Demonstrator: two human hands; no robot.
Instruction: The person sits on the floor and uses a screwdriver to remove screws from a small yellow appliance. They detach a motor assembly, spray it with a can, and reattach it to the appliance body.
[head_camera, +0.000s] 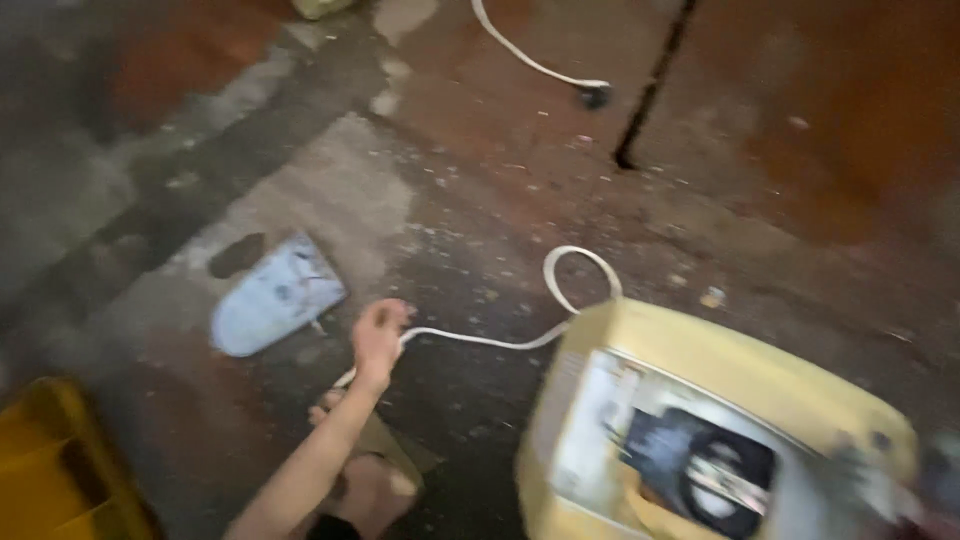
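Note:
My left hand (380, 335) reaches out over the floor and is closed around a thin white cord (480, 341). The cord runs right from my fist, loops up (580, 262) and goes to a pale yellow appliance casing (720, 365) lying on the floor at the lower right. The casing's open side shows a white panel and a black round part (715, 478). My right hand is not visible; the lower right corner is a blur.
A light blue flat panel (275, 295) lies on the stained concrete floor left of my hand. A second white cord with a black plug (595, 95) lies at the top. A yellow container (50, 465) sits at the lower left. A foot in a sandal (372, 490) is below my arm.

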